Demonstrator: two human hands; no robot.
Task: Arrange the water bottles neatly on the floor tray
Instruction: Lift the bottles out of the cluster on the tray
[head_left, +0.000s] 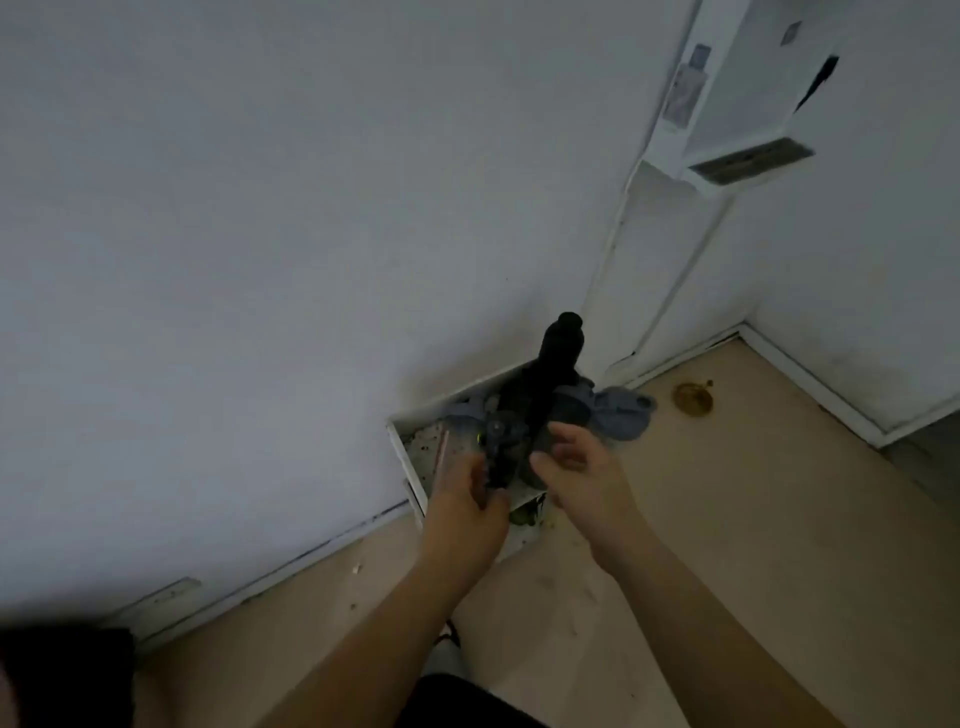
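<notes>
Left hand: we are reaching our left hand (470, 499) forward and down over the near-left corner of the floor tray (410, 475), forearm bare and stretched out from the near edge of the view; its fingers are curling around a small dark object (496, 467) that is too blurred to name.
Right hand: we are holding our right hand (576, 467) just right of the left one, palm turned inward, fingers loosely spread and curved, gripping nothing; the fingertips are hovering close to the low bottles, and we cannot tell whether they are touching.
Tray: the white, shallow, straight-walled tray is sitting on the floor against the wall (260, 234), its bare bottom speckled with dark spots.
Bottles: a tall black bottle (558, 364) with a round cap is standing upright at the far side of the tray; a clear-looking bottle (457, 436) is leaning near the left wall of the tray; other dark bottles are crowding between them, too blurred to count.
Cloth: a grey-blue crumpled cloth (621, 413) is lying at the tray's right edge, spilling onto the floor.
Writing: no label is sharp enough for us to read.
Floor: pale wood-look boards (727, 519), with a round yellowish disc (692, 399) lying far right near the white skirting.
</notes>
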